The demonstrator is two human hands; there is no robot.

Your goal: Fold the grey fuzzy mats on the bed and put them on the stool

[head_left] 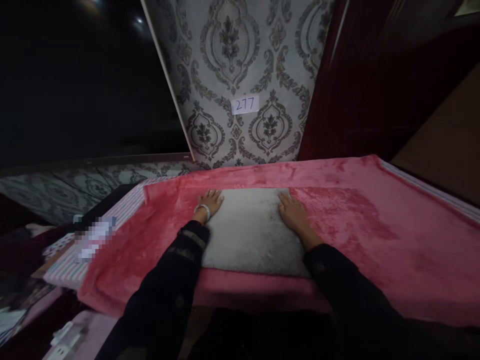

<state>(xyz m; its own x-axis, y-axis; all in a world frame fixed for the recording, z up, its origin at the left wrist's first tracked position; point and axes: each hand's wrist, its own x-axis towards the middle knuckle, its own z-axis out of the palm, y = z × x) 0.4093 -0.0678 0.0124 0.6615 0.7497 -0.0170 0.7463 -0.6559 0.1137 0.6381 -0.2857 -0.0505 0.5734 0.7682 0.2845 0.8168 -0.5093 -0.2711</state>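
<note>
A grey, short-piled rectangular mat lies flat on a pink plush blanket. On the mat's far left corner rests my left hand, fingers spread and pointing away from me, with a pale bracelet at the wrist. My right hand lies along the mat's right edge near its far corner, fingers stretched out flat. Neither hand is closed around anything. Dark sleeves cover both forearms, and the right one hides the mat's near right corner.
Striped cloth shows under the blanket at the left. A large dark screen hangs on the left, beside patterned wallpaper with a paper label reading 277. Dark red panelling stands at right. A white power strip is at lower left.
</note>
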